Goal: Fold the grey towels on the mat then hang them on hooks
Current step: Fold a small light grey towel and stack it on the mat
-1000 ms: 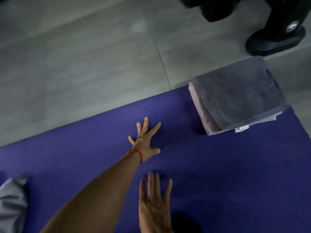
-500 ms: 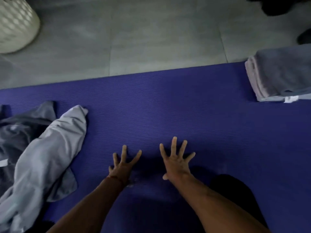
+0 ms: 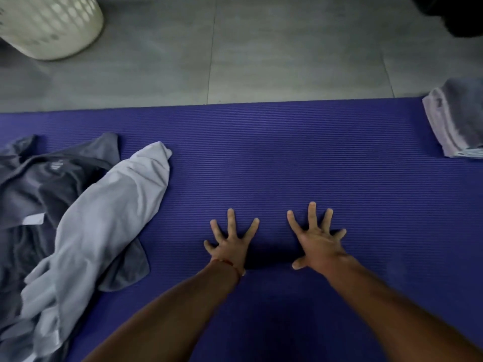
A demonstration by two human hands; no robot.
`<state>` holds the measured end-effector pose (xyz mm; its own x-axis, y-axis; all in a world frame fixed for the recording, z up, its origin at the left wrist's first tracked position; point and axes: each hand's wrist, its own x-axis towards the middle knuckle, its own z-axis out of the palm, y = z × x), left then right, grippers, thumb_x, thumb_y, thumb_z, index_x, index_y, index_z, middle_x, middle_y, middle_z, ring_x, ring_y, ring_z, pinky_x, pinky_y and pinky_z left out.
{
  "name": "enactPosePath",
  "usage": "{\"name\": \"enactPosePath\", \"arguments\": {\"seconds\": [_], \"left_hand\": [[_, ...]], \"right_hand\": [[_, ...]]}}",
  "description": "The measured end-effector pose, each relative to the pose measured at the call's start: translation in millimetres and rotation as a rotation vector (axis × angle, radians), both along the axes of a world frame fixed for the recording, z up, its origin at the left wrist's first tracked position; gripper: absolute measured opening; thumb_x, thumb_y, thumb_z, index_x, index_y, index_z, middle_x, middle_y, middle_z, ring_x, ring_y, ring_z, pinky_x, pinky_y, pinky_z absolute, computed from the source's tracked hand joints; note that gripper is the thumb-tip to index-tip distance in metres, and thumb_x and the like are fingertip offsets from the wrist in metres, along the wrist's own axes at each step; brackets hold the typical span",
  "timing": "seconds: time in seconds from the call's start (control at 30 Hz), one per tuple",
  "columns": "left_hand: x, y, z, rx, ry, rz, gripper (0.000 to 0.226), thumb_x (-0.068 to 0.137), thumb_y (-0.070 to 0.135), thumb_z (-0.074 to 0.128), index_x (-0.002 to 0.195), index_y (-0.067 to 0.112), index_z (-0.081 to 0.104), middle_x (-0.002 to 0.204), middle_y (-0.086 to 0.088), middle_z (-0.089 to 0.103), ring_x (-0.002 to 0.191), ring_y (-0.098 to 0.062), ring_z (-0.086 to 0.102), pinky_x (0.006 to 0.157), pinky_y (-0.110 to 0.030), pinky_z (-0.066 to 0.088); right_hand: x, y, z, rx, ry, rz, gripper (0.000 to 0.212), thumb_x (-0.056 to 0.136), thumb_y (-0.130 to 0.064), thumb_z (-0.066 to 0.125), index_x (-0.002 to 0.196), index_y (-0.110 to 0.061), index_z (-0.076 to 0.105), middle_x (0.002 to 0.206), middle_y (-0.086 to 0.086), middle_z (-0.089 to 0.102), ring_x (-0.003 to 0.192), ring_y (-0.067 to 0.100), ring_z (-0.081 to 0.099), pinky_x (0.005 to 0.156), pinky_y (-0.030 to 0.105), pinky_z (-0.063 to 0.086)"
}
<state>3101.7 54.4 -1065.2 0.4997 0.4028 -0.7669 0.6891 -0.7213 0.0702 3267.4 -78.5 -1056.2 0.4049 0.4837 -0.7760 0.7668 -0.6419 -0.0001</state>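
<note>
Hands (image 3: 274, 244) flat on mat (image 3: 287, 158) (splayed).

The mat (image 3: 287, 158) is deep violet-blue with fine horizontal ribbing. On it a pale grey towel (image 3: 104, 223) lies over a dark grey one (image 3: 39, 184). The folded stack (image 3: 454, 121) looks lilac-grey, perhaps. The floor (image 3: 261, 48) is grey tile; the basket (image 3: 52, 24) cream, perforated.

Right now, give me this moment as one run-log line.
left hand: flat on mat | right hand: flat on mat | unfolded towels: left | folded towels: right edge
</note>
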Motion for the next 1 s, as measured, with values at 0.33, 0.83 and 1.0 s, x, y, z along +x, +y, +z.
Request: {"name": "enactPosePath", "arguments": {"seconds": [0.33, 0.83, 1.0], "left_hand": [[-71.4, 21.4, 22.0, 0.289, -0.378, -0.077, 0.067, 0.093, 0.021, 0.065, 0.152, 0.029, 0.035, 0.163, -0.007, 0.013, 0.149, -0.038, 0.018, 0.111, -0.06, 0.036], [-158.7, 13.1, 97.4, 0.771, -0.706, -0.418, 0.023, 0.077, 0.014, 0.049, 0.088, 0.018, 0.068, 0.078, 0.0, 0.063, 0.075, -0.024, 0.061, 0.081, -0.04, 0.05], [-176.8, -30.7, 89.1, 0.283, -0.932, -0.268, 0.054, 0.082, -0.001, 0.062, 0.134, 0.012, 0.056, 0.107, -0.008, 0.064, 0.093, -0.026, 0.062, 0.078, -0.036, 0.053]], "right_hand": [[-57.0, 50.7, 42.7, -0.027, -0.12, 0.279, 0.055, 0.093, -0.033, 0.072, 0.141, -0.017, 0.051, 0.145, 0.01, 0.048, 0.123, 0.027, 0.053, 0.103, 0.047, 0.05], [-95.8, 96.2, 124.7, 0.577, 0.47, -0.245, 0.045, 0.098, -0.049, 0.06, 0.139, -0.033, 0.055, 0.134, -0.002, 0.055, 0.105, 0.019, 0.064, 0.076, 0.04, 0.064], [-107.2, 70.3, 117.2, 0.397, 0.804, -0.443, 0.056, 0.097, -0.048, 0.062, 0.15, -0.044, 0.044, 0.156, -0.003, 0.034, 0.133, 0.04, 0.046, 0.084, 0.057, 0.06]]}}
